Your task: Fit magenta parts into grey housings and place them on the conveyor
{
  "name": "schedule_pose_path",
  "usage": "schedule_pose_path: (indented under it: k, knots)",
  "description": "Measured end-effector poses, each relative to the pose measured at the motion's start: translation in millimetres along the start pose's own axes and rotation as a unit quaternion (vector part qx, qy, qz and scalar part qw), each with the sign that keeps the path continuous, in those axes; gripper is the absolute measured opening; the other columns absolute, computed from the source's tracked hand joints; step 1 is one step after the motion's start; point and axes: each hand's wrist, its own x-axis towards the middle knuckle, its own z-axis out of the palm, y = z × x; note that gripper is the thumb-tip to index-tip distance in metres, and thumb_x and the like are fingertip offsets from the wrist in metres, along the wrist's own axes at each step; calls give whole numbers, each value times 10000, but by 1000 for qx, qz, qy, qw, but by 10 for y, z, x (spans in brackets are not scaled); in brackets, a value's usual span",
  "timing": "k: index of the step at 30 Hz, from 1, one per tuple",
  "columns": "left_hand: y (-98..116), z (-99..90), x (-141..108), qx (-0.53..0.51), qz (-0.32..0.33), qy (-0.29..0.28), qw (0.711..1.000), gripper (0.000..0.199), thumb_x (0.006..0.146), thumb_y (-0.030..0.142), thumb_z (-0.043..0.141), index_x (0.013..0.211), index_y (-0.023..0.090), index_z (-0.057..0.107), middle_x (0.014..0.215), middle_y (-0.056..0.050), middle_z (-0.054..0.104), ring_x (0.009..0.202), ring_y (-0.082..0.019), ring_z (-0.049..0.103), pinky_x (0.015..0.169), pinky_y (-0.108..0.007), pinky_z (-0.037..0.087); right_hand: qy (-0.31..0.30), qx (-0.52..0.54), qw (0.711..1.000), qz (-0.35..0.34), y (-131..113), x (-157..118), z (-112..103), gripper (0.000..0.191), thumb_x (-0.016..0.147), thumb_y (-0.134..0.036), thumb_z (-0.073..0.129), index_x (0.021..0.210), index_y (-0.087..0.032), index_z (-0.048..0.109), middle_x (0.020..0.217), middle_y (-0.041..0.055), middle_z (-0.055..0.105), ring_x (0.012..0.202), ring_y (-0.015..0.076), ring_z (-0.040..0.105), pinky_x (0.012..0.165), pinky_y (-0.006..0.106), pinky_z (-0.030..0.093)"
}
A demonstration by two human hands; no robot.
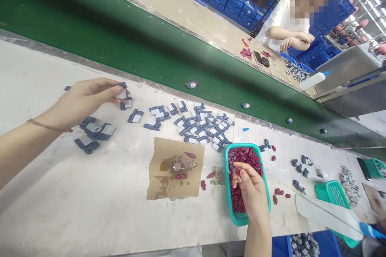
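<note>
My left hand (90, 95) is closed on a small grey-blue plastic part (123, 90) with a pale flat face, held between thumb and fingers at the left of the table. Just below it, another part of that kind (126, 103) lies at the fingertips. Over a turquoise basket (227, 200) filled with small maroon pieces, my right hand (251, 188) pinches one maroon piece (238, 172) between thumb and fingertips. Left of the basket lies a stained cardboard sheet (157, 190), with a wet-looking round disc (176, 166) and a couple of maroon pieces on it.
Many grey-blue parts (202, 124) are spread behind the cardboard. A green conveyor belt (144, 60) runs beyond, carrying several parts. Across it sits a person (277, 28) with folded arms. To the right are another green basket (333, 192) and a white blade-like object (327, 213).
</note>
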Motion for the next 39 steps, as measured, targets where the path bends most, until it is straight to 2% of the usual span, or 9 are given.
schedule_pose_path:
  k: [3,5,8,12,17,25,28,32,39]
  knots:
    - [3,200,-222,-248,-58,-101,962,270,790,329,596,947,112,625,955,-94,724,928,-242,676,1002,-438,454,-48,68,995,50,-46,-12,235,288,731,-437,767,867,-185,749,636,19,649,552,127,572,535,239,487]
    - [-43,329,-384,-329,-92,-165,925,312,730,366,684,917,121,636,963,-102,728,928,-260,684,969,-437,490,-88,93,988,82,-65,-12,375,276,728,-431,773,834,-178,750,644,32,672,558,132,595,541,240,503]
    - [-111,466,-633,-341,-124,-256,896,424,631,462,778,891,145,669,986,-90,733,931,-273,685,938,-411,514,-123,107,979,118,-28,6,533,270,729,-437,773,800,-181,720,669,45,704,569,145,636,541,240,516]
    - [-145,560,-891,-286,-126,-330,891,451,612,547,774,847,167,718,958,-96,747,929,-287,670,858,-375,532,-118,58,984,117,116,54,672,309,734,-474,752,823,-186,682,741,66,734,665,186,686,594,270,539]
    - [-222,659,-1009,-289,-100,-317,898,381,631,500,771,845,186,746,953,-81,749,976,-287,638,862,-359,518,-62,-129,989,-39,262,80,850,116,791,-310,676,802,-195,693,789,47,706,707,171,644,648,268,515]
    - [-421,731,-1010,-389,-120,-341,847,348,696,390,785,946,173,679,727,-5,663,593,-123,582,551,-223,475,-134,-296,914,-244,352,120,1110,96,870,-180,579,818,-204,656,821,60,675,748,184,641,682,304,525]
    - [-435,716,-999,-426,-128,-349,825,424,681,342,809,1041,192,640,821,-19,680,647,-133,627,601,-239,506,-145,-339,888,-276,372,136,1133,117,888,-157,550,826,-206,635,829,68,664,805,198,642,722,326,531]
    - [-476,717,-986,-405,-123,-390,818,455,658,297,817,1056,172,637,747,-19,691,687,-163,661,695,-290,541,-157,-357,871,-298,396,142,1150,111,897,-142,534,858,-199,620,842,79,664,811,200,647,720,326,540]
    - [-507,727,-1008,-330,-2,-345,879,266,671,266,774,903,164,693,942,-77,725,884,-216,657,764,-295,538,-151,-357,875,-290,389,122,1174,104,898,-147,534,843,-197,607,825,70,653,802,195,642,702,308,533]
